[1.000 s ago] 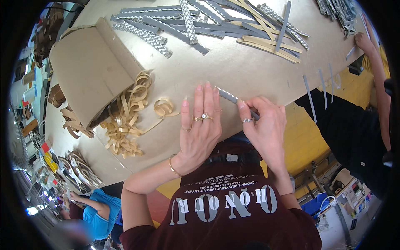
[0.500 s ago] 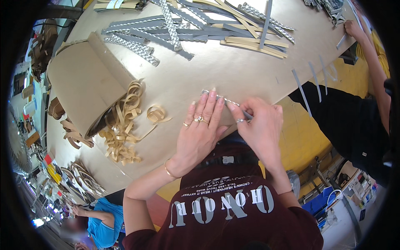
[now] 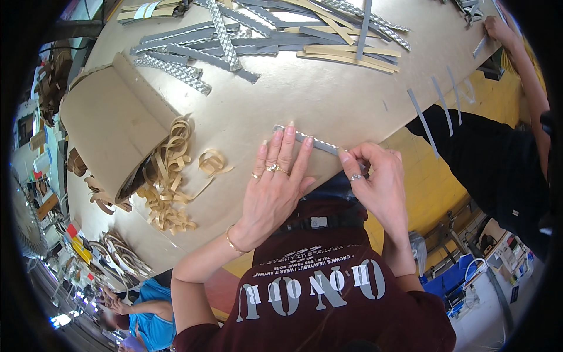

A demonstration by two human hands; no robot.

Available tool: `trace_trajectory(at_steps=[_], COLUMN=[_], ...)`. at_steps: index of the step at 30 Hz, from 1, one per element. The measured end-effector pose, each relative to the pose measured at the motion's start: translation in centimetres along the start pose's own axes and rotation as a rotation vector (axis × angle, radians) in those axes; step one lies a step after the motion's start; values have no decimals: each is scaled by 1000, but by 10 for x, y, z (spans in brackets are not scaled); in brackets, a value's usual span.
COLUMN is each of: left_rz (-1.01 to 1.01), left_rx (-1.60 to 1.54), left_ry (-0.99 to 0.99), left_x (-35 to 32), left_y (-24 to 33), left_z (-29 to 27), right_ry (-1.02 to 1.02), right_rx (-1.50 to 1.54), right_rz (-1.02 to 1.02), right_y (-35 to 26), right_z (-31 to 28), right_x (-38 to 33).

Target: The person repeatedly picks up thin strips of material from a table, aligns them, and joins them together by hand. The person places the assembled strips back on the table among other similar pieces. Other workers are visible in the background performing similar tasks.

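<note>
A narrow grey strip with a silver-and-white braided edge [image 3: 321, 145] lies slantwise on the table near its front edge. My left hand [image 3: 274, 182] rests on the strip's far left part with its fingers stretched out flat, covering some of it. At the other end, my right hand [image 3: 378, 179] is closed, thumb and fingers pinching the strip; its very tip is hidden in the grip. Between the two hands a stretch of the strip shows, with the braid along its upper side.
On the brown-covered table [image 3: 234, 111], a tipped cardboard container [image 3: 108, 126] spills curled tan ribbons [image 3: 170, 182]. Grey, tan and braided strips [image 3: 275, 44] are heaped at the back. Thin grey strips [image 3: 422, 120] hang off the right edge. A co-worker's hand [image 3: 498, 30] is at far right.
My right hand has slid right along the strip, baring more of it between my hands. My left hand stays flat on the strip. The whole view has shifted slightly.
</note>
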State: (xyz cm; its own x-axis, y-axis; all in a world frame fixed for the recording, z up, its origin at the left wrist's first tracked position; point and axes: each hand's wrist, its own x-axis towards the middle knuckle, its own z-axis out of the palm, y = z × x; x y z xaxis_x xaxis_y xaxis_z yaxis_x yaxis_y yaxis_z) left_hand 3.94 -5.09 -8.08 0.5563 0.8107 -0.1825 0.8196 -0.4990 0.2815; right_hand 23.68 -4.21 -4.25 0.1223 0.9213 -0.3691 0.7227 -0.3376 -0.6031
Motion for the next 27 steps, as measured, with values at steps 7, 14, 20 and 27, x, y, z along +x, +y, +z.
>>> trace_trajectory(at_steps=[7, 14, 20, 27], left_rz=[3, 28, 41, 93], left_rx=[-48, -37, -10, 129], left_ry=[-8, 5, -13, -13], left_x=[0, 4, 6, 8], left_y=[1, 6, 7, 7], left_z=[0, -3, -7, -9], right_ry=[27, 44, -20, 18], right_rx=[-25, -44, 132, 285], right_rz=[7, 27, 71, 56], right_y=[-1, 0, 17, 25], right_z=[3, 6, -2, 1], right_x=[0, -2, -10, -15])
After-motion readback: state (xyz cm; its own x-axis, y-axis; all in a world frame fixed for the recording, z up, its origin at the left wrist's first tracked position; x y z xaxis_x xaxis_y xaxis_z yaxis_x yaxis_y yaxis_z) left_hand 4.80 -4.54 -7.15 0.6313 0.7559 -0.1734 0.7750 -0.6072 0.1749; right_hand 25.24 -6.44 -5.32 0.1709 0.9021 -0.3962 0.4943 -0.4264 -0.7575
